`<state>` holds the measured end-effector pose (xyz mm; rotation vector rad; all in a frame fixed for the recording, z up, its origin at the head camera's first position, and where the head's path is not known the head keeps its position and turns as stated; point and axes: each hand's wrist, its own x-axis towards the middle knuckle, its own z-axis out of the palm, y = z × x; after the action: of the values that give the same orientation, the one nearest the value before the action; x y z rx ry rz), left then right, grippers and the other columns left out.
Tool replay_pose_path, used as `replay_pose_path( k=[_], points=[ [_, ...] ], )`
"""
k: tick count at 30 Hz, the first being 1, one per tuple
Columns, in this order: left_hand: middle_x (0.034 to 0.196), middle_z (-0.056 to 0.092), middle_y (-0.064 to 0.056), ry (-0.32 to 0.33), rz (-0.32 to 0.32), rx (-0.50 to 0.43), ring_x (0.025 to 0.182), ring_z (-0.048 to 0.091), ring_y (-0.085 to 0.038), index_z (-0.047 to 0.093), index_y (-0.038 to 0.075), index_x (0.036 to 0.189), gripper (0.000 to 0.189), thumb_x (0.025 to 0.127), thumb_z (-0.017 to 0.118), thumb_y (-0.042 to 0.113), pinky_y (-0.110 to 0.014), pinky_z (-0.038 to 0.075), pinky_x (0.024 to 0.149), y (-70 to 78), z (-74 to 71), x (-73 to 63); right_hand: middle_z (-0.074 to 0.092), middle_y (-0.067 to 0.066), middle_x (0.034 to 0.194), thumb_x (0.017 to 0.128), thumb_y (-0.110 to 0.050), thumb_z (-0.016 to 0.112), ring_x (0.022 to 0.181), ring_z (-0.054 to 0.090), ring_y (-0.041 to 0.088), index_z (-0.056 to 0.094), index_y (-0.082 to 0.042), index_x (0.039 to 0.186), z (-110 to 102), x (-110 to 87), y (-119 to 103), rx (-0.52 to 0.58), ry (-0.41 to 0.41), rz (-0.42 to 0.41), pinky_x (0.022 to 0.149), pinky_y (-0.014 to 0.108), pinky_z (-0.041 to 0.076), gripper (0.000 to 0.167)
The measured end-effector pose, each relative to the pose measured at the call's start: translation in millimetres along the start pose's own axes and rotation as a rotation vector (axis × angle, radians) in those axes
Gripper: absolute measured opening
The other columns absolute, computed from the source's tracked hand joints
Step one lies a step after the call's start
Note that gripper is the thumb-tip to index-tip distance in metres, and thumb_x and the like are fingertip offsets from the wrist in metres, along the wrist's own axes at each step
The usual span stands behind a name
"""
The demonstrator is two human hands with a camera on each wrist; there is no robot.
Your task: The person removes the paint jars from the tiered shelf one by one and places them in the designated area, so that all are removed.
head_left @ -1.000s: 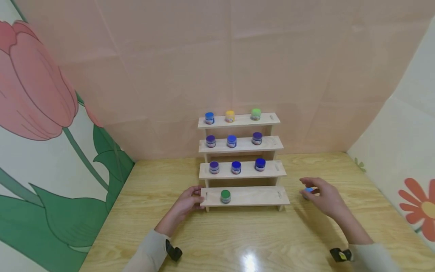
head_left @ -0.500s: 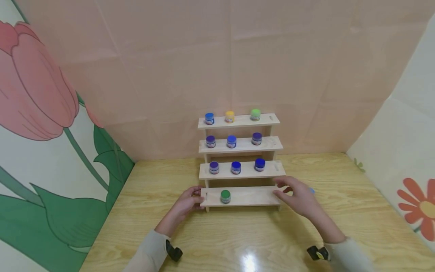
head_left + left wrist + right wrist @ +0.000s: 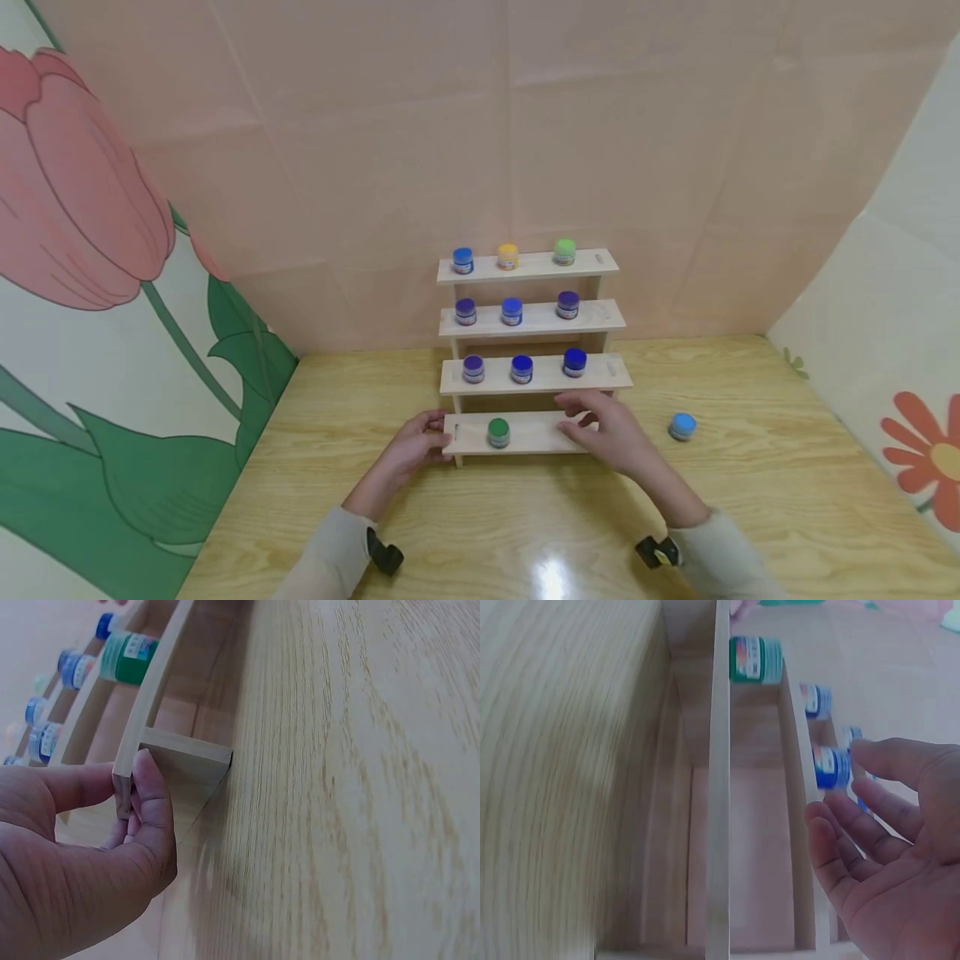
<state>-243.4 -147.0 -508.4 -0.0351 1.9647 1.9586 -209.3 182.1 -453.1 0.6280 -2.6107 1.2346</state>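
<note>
Left hand (image 3: pixel 416 442) pinches the bottom shelf (image 3: pixel 531 435) by its end; the right hand (image 3: pixel 611 433), fingers loosely spread, hovers near the green jar (image 3: pixel 498 433)!

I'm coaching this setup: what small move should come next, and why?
Probably bring the right hand left to the green jar: it's empty, its fingers point that way, and the left hand grips the left end of the bottom shelf.
</note>
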Motion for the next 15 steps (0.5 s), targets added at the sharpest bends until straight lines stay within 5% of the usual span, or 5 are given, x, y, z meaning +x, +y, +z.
replay_pose_path(
  k=[15],
  points=[
    [0.122,0.047,-0.018,-0.002,0.004,-0.004,0.093,0.059,-0.023,0.037,-0.009,0.148,0.056,0.096,0.058,-0.004,-0.029,0.057,0.074,0.9,1.0,-1.8,0.07,0.013,0.11,0.089,-0.006,0.076,0.095,0.068,0.026,0.07,-0.003,0.116,31.1,13.8,-16.3,0.054,-0.047,0.013,0.079,0.039,0.061,0.028]
  ],
)
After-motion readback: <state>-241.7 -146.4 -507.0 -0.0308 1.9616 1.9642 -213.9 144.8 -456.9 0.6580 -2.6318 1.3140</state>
